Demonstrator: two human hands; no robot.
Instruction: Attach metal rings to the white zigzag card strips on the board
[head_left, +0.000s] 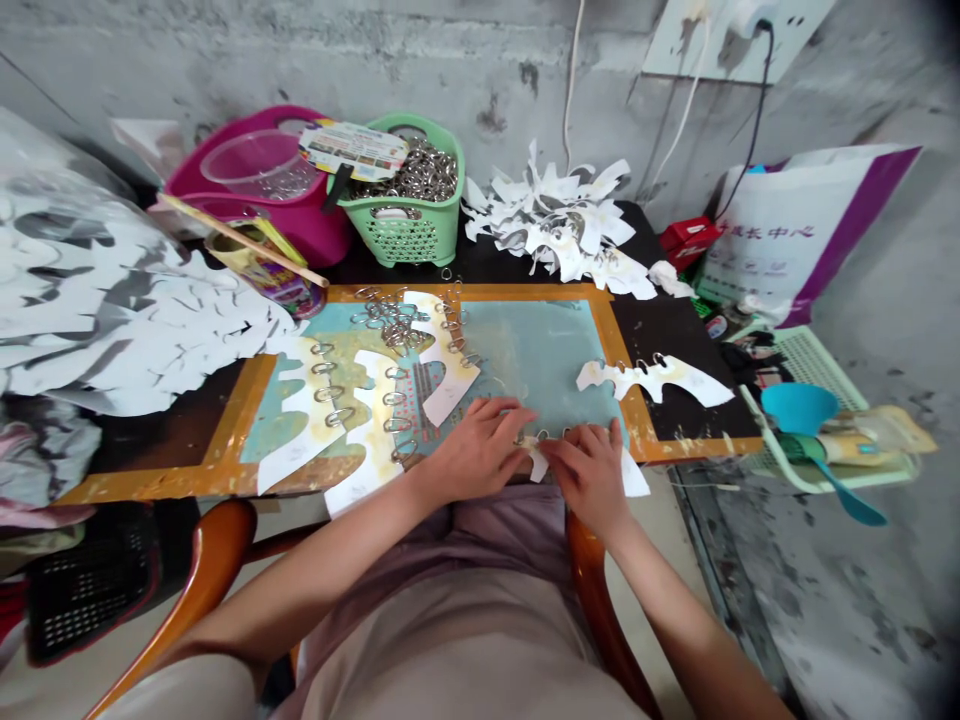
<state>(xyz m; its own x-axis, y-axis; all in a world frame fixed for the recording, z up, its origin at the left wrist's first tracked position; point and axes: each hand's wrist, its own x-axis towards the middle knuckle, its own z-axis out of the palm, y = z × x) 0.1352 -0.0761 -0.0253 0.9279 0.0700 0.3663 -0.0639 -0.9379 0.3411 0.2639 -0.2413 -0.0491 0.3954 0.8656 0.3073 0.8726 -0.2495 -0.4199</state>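
Observation:
A white cut-out piece with a scalloped edge (pixel 538 466) lies between my hands at the front edge of the table, with thin metal rings on it. My left hand (pixel 484 450) closes on its left end, fingers bent over it. My right hand (pixel 594 468) pinches its middle between thumb and fingertips, and hides much of it. Similar cut-outs with metal rings along one side and yellowish stains lie around: one at the far left (pixel 300 425), one beside it (pixel 371 430), one behind my left hand (pixel 448 375) and one at the right (pixel 690 380).
Loose metal rings (pixel 390 318) are heaped on the blue board (pixel 525 335). Behind stand a green basket (pixel 409 235) of metal rings, a magenta basket (pixel 322 225) and a tin with a stick (pixel 274 275). White cut-outs pile up at the back (pixel 559 225) and left (pixel 150 320).

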